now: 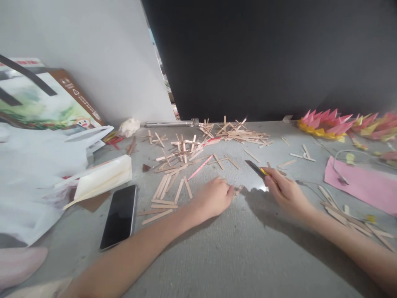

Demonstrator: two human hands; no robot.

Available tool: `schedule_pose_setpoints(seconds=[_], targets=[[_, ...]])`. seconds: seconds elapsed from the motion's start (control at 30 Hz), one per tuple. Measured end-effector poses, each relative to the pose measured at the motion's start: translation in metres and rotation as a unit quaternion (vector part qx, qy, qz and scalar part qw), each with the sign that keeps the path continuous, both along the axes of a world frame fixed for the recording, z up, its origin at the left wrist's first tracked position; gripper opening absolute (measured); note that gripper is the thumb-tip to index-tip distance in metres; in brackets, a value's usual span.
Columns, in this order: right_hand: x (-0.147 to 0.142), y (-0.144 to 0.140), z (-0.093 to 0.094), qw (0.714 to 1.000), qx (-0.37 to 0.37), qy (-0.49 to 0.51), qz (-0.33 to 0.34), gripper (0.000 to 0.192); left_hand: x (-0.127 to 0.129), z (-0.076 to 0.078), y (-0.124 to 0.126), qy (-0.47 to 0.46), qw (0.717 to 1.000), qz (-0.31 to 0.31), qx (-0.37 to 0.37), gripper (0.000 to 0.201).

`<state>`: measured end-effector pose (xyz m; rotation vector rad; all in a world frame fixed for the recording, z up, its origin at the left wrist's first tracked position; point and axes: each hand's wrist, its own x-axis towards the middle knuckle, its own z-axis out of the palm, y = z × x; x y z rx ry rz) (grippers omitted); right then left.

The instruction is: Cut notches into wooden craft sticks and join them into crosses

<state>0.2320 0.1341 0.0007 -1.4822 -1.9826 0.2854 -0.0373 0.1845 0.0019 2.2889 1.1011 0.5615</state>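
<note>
My left hand (214,197) rests on the grey floor with its fingers closed around the end of a small wooden stick (238,190). My right hand (284,189) grips a utility knife (256,168) with a yellow body, its dark blade pointing up and left, a little beyond the stick. Loose wooden craft sticks (167,188) lie in a row just left of my left hand. More sticks, several glued into crosses (181,149), are scattered further back, with a pile (237,133) by the dark wall.
A black phone (119,216) lies at the left beside a cream booklet (104,179) and white plastic bags (34,174). Pink and yellow paper flowers (325,122) and a pink sheet (362,184) sit at the right. More sticks (350,215) lie by my right forearm.
</note>
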Motion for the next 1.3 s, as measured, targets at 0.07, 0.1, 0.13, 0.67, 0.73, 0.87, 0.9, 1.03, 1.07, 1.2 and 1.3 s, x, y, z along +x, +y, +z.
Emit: schedule_pose_setpoints(seconds=[0.07,0.1,0.13,0.67,0.73,0.87,0.9,1.03,1.07,1.2,1.3], targets=[[0.000,0.000,0.011,0.998,-0.022,-0.038,0.046,0.029,-0.010,0.008,0.009,-0.029,0.997,-0.049,-0.043,0.052],[0.001,-0.001,0.015,0.995,-0.033,-0.058,0.075,0.027,-0.014,0.010,0.015,-0.040,0.995,-0.079,-0.049,0.045],[0.001,-0.003,0.019,0.990,-0.043,-0.080,0.104,0.026,-0.018,0.012,0.020,-0.045,0.992,-0.105,-0.052,0.035],[0.005,-0.022,-0.005,0.961,0.035,-0.201,0.187,0.036,-0.022,0.002,0.024,0.039,0.977,-0.210,-0.001,0.047],[0.005,-0.022,-0.008,0.959,0.031,-0.210,0.186,0.037,-0.022,0.003,0.023,0.043,0.976,-0.212,0.007,0.044],[0.004,-0.019,-0.012,0.959,0.024,-0.219,0.177,0.039,-0.021,0.001,0.025,0.047,0.977,-0.208,0.018,0.042],[0.003,-0.018,-0.012,0.959,0.027,-0.219,0.176,0.039,-0.021,0.000,0.025,0.044,0.977,-0.207,0.017,0.044],[0.000,-0.013,-0.007,0.955,0.030,-0.238,0.175,0.043,-0.021,-0.003,0.028,0.032,0.978,-0.204,0.016,0.054],[-0.001,-0.012,-0.005,0.954,0.026,-0.242,0.174,0.043,-0.021,-0.004,0.028,0.031,0.978,-0.204,0.018,0.053],[-0.001,-0.009,-0.004,0.953,0.006,-0.249,0.174,0.043,-0.022,-0.006,0.029,0.042,0.978,-0.202,0.024,0.050],[0.000,-0.008,-0.004,0.952,0.002,-0.249,0.178,0.044,-0.022,-0.006,0.029,0.039,0.978,-0.203,0.023,0.050]])
